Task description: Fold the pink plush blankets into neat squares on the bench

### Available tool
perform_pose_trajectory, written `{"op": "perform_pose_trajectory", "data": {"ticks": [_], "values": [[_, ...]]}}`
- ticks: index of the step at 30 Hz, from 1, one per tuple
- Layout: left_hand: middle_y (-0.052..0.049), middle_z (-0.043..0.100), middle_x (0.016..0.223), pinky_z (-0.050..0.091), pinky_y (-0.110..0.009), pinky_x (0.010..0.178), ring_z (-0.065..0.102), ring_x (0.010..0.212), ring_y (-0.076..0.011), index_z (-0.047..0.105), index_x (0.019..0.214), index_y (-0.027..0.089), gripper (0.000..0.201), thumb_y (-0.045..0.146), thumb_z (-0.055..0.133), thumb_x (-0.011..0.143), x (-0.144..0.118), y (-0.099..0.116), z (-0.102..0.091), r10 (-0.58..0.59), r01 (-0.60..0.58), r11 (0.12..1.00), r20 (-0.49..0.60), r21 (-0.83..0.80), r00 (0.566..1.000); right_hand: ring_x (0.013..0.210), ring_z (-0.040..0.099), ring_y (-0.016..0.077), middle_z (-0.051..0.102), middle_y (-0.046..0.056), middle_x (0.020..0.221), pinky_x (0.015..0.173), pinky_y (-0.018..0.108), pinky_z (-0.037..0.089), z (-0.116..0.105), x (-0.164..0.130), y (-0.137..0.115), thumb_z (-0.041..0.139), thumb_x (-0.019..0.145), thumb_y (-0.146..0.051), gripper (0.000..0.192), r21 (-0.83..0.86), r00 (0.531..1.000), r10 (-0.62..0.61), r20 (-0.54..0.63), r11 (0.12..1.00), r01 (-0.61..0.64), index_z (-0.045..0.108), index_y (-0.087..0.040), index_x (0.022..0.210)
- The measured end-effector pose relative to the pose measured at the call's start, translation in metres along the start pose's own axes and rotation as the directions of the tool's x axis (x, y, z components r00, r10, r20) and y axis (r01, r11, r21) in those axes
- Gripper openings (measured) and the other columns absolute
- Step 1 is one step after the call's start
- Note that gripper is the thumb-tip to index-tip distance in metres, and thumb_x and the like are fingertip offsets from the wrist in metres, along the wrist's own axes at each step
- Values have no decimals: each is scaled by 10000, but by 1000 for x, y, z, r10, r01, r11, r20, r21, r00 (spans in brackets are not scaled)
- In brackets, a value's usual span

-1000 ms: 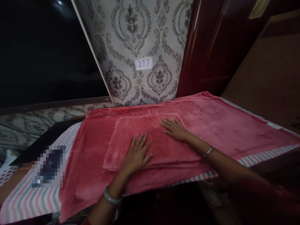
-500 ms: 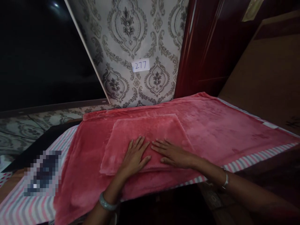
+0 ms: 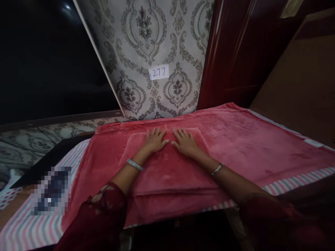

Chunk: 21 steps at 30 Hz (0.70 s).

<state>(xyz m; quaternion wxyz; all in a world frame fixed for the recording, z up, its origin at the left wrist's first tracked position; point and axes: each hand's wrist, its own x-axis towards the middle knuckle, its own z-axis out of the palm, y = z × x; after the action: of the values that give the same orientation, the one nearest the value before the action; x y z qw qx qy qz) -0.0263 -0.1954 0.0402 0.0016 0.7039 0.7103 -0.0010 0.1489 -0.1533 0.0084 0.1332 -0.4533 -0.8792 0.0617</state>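
A folded pink plush cloth lies flat, its fold lines showing along the near edge. My left hand rests palm down on its far part, fingers spread. Beside it, my right hand also presses flat near the far edge, fingers apart and pointing away from me. A small gap separates the two hands. Beneath the folded cloth spreads a larger pink plush blanket, reaching far to the right.
A striped cloth covers the surface under the blanket, with a blurred dark object on it at left. Behind stand a large black screen, patterned wallpaper with a paper marked 277, a dark red door and a brown box.
Both hands have slid away from me across the folded cloth, from its middle to its far edge. More of my forearms and dark red sleeves shows. The view has shifted slightly.
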Motion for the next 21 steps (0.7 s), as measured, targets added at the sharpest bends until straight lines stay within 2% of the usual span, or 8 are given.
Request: {"op": "perform_pose_trajectory", "data": {"ticks": [4, 7, 13, 21], "values": [[-138, 273, 1663, 144, -646, 1219, 214, 1543, -350, 299, 1599, 235, 673, 558, 329, 1010, -5, -8, 36, -41, 44, 999, -95, 31, 995, 1548, 172, 313, 232, 111, 1672, 1228, 580, 146, 28, -11, 3, 415, 1017, -491, 639, -80, 999, -27, -44, 997, 23, 353, -203, 1584], [-130, 279, 1662, 145, -639, 1224, 208, 1545, -347, 300, 1600, 245, 677, 575, 320, 1008, -6, -8, 48, -42, 44, 999, -104, 20, 994, 1543, 191, 316, 249, 115, 1666, 1222, 586, 155, 38, -12, 7, 390, 1021, -501, 637, -98, 998, -28, -51, 995, 23, 361, -200, 1582], [-136, 304, 1654, 149, -634, 1226, 219, 1542, -349, 313, 1595, 237, 682, 584, 292, 1009, -1, -8, 53, -44, 45, 999, -89, 9, 995, 1520, 258, 322, 336, 140, 1632, 1210, 578, 188, 41, -8, 9, 360, 1028, -509, 638, -128, 998, -40, -50, 991, 34, 382, -177, 1572], [-127, 296, 1659, 148, -628, 1226, 223, 1541, -346, 305, 1597, 259, 692, 610, 291, 1001, -2, -10, 54, -41, 39, 999, -106, -21, 993, 1509, 288, 315, 365, 139, 1618, 1200, 585, 210, 46, -9, 8, 343, 1031, -508, 621, -137, 995, -54, -89, 990, 41, 396, -195, 1565]]}}
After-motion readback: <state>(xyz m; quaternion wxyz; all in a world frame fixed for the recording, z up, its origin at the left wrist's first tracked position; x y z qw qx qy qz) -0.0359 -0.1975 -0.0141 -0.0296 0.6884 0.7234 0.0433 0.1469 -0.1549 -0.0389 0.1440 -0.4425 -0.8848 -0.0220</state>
